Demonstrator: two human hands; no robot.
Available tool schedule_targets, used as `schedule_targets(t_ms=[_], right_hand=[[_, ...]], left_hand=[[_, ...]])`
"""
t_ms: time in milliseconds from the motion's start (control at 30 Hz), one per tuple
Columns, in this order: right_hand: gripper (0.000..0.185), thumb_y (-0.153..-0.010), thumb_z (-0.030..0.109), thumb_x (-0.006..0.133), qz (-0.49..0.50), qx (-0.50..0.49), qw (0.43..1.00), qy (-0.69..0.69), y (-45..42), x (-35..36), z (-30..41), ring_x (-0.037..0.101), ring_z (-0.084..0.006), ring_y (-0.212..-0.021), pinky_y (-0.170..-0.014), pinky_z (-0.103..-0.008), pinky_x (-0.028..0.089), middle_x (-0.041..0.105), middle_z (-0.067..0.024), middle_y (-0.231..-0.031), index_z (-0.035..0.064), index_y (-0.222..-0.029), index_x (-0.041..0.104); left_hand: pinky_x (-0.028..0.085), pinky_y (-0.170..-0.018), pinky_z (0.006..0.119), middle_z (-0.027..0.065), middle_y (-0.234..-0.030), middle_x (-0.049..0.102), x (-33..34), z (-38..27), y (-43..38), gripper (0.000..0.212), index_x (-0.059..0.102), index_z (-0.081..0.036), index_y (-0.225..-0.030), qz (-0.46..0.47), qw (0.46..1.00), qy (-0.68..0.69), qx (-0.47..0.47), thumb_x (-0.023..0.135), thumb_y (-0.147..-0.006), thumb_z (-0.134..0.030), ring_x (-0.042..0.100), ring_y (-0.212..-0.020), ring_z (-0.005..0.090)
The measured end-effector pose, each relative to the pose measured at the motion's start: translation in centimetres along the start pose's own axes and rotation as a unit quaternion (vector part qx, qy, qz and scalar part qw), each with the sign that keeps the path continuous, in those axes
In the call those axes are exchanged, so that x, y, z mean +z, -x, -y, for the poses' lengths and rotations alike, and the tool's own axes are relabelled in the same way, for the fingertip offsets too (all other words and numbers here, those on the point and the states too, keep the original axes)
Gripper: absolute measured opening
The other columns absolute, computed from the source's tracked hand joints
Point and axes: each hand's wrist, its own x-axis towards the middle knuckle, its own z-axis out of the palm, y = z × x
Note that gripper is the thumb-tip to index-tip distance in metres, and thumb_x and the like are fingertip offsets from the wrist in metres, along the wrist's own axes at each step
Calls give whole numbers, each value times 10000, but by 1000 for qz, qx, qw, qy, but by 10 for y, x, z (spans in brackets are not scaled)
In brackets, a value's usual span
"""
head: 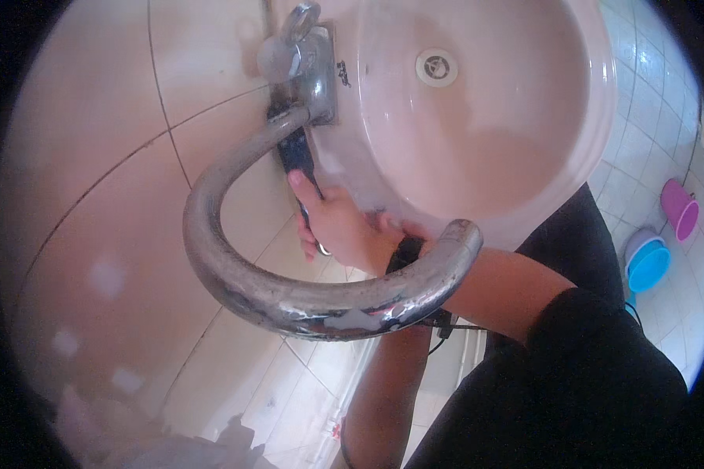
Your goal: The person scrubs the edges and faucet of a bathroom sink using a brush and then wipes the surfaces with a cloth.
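Observation:
A curved chrome spout (pixel 328 311) crosses the near view from the faucet (pixel 314 64) on the pale pink washbasin (pixel 493 170). Behind that spout my right hand (pixel 343 225), with a ring and a black wristband, grips a dark long object (pixel 296 152) in the gap between the basin's back edge and the tiled wall. Its thumb lies along the object, whose far end goes behind the faucet; its kind is unclear. My left forearm (pixel 387 393) rises from the bottom. Fingers that seem to be my left hand (pixel 396 223) show at the basin's edge, mostly hidden behind the right wrist.
Tiled wall (pixel 94 193) runs along the left. On the tiled floor at right are a pink mug (pixel 679 211) and a blue tub (pixel 649 267). A dark cable (pixel 437 349) hangs below my right forearm. Blurred greyish material (pixel 170 445) lies at the lower left.

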Motion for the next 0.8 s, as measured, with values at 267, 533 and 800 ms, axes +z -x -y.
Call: schedule_targets(t_ms=[267,533,800], right_hand=[[535,-1013,441,513,55,-138,833,534,42,-70,54,673,-279,-578,-541,-411,521,611,-143,-589,7,-725,634],[131,-835,140,644,12,-328,396,857,56,-94,175,725,-306,-663,-591,-431,592,691,-109,-676,50,-918,690],[181,-854,247,647,89,-293,413,857,46,-73,195,737,-308,-752,-639,-426,594,721,-121,-772,89,-895,725]], left_hand=[[300,-975,615,265,-1380,414,2,-8,-5,263,544,-29,-1091,-17,1000,-10,-18,517,-863,-158,392,-1157,426],[290,-971,627,275,-1384,401,8,-12,-17,246,536,-26,-1080,-11,999,-37,-12,501,-870,-150,380,-1156,430],[274,-998,648,275,-1419,368,1,-13,-19,260,525,-27,-1105,6,1000,4,-25,488,-906,-190,357,-1199,455]])
